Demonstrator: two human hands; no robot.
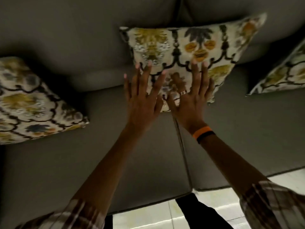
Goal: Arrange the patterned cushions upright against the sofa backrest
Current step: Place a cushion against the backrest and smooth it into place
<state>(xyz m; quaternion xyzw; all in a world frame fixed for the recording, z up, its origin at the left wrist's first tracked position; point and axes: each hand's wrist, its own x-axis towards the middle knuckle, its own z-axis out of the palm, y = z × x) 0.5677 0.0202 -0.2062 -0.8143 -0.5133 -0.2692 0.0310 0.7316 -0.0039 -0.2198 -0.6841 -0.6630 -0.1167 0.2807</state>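
A cream cushion with yellow, orange and black floral pattern, the middle cushion (186, 47), stands upright against the grey sofa backrest (74, 38). My left hand (142, 100) and my right hand (193, 98) lie flat on its lower front, fingers spread, holding nothing. A matching left cushion (29, 104) leans at the sofa's left end. The right cushion (285, 70) leans at the right and is cut off by the frame edge.
The grey seat cushions (115, 154) meet at a seam below my hands. White floor tiles (148, 217) show beyond the sofa's front edge, with my dark trouser leg (198, 210) there. An orange and black band circles my right wrist.
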